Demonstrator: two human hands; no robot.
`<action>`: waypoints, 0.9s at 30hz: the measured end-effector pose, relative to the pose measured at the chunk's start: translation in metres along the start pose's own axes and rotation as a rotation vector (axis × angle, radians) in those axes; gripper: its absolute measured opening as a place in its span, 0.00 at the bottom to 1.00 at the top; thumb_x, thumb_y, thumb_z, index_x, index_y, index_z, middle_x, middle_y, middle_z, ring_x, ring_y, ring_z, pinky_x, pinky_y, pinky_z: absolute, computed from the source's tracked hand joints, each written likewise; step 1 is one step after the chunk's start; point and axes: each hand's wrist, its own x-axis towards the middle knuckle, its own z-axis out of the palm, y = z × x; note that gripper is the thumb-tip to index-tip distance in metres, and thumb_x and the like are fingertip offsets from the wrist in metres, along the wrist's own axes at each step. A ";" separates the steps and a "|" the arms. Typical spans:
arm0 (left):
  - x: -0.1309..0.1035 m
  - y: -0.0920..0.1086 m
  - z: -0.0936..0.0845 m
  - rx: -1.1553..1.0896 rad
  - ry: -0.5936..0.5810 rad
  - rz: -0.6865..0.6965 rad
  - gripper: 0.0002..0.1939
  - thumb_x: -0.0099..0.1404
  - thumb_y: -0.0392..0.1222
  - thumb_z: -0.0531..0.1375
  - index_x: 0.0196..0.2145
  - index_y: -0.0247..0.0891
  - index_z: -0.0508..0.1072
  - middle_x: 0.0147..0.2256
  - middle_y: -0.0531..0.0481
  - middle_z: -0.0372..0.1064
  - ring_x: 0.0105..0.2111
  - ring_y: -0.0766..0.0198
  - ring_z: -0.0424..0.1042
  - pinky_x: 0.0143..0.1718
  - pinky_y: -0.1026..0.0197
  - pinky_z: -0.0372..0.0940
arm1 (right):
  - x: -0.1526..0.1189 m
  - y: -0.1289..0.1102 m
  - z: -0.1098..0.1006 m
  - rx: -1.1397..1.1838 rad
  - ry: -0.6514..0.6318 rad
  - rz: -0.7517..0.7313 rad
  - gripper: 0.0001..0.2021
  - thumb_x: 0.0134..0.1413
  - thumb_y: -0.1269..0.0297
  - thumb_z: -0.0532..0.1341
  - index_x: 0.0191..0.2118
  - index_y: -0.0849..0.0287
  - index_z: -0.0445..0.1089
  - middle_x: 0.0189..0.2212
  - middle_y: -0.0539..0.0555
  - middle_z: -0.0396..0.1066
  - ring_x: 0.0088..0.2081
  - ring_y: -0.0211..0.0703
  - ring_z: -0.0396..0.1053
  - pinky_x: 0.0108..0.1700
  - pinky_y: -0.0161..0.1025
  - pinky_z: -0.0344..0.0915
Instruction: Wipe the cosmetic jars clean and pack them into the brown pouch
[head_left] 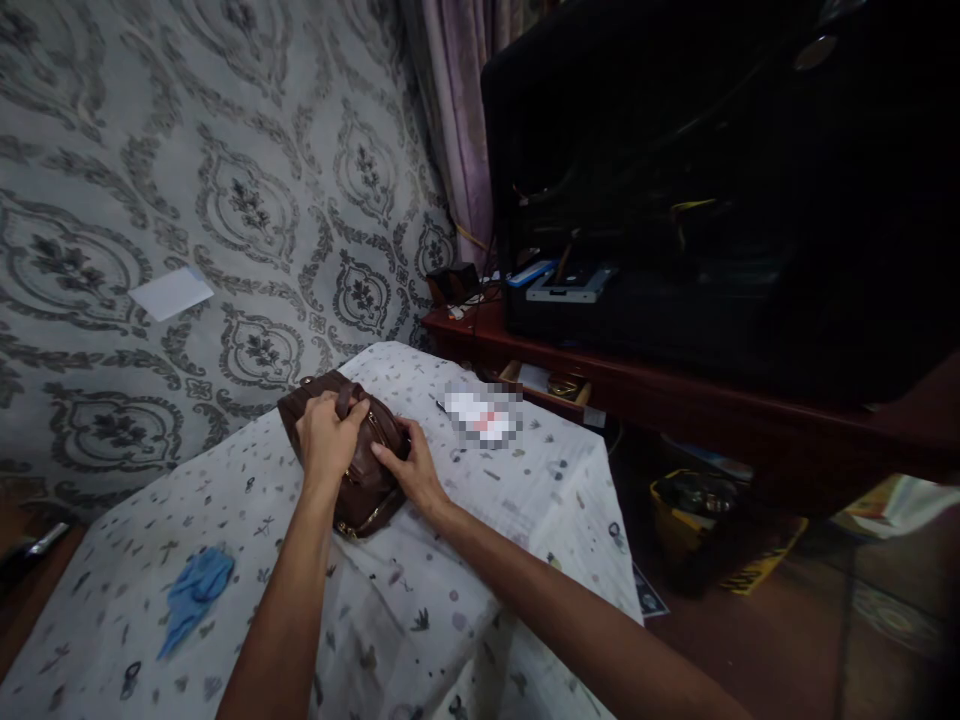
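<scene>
A dark brown handbag (365, 468) with gold-coloured zips and metal fittings lies on a table covered by a white patterned cloth (420, 580). My left hand (328, 432) is closed on the upper part of the bag, near a short brown strap, with the thumb by a zip. On the bag's right side, my right hand (414, 470) grips its edge, the thumb on the near face and the other fingers partly hidden behind. The bag's inside does not show.
A crumpled blue cloth (196, 592) lies at the table's left. Right of the bag is a blurred-out white item (484, 415). Beyond the table stand a partly open drawer (581, 390) and a large black screen (712, 230). A yellow container (675, 515) sits below.
</scene>
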 end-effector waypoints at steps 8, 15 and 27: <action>-0.016 0.005 -0.001 -0.069 0.006 0.153 0.06 0.62 0.43 0.60 0.29 0.40 0.73 0.33 0.48 0.72 0.41 0.53 0.70 0.47 0.51 0.64 | 0.002 0.001 0.000 -0.052 0.008 -0.008 0.28 0.47 0.45 0.69 0.51 0.53 0.66 0.47 0.54 0.70 0.50 0.52 0.67 0.55 0.48 0.65; -0.022 0.000 -0.016 -0.131 -0.112 0.260 0.05 0.64 0.41 0.59 0.34 0.39 0.75 0.40 0.46 0.73 0.48 0.53 0.68 0.55 0.49 0.63 | 0.004 0.000 -0.002 0.021 -0.025 0.019 0.29 0.46 0.45 0.69 0.51 0.54 0.66 0.48 0.54 0.71 0.51 0.51 0.67 0.57 0.49 0.65; -0.047 -0.028 -0.053 -0.049 -0.026 0.057 0.07 0.64 0.45 0.61 0.31 0.40 0.72 0.34 0.49 0.70 0.40 0.56 0.67 0.44 0.54 0.63 | -0.009 -0.009 -0.001 -0.120 -0.073 0.022 0.51 0.34 0.43 0.74 0.64 0.55 0.56 0.61 0.60 0.60 0.64 0.61 0.57 0.66 0.59 0.54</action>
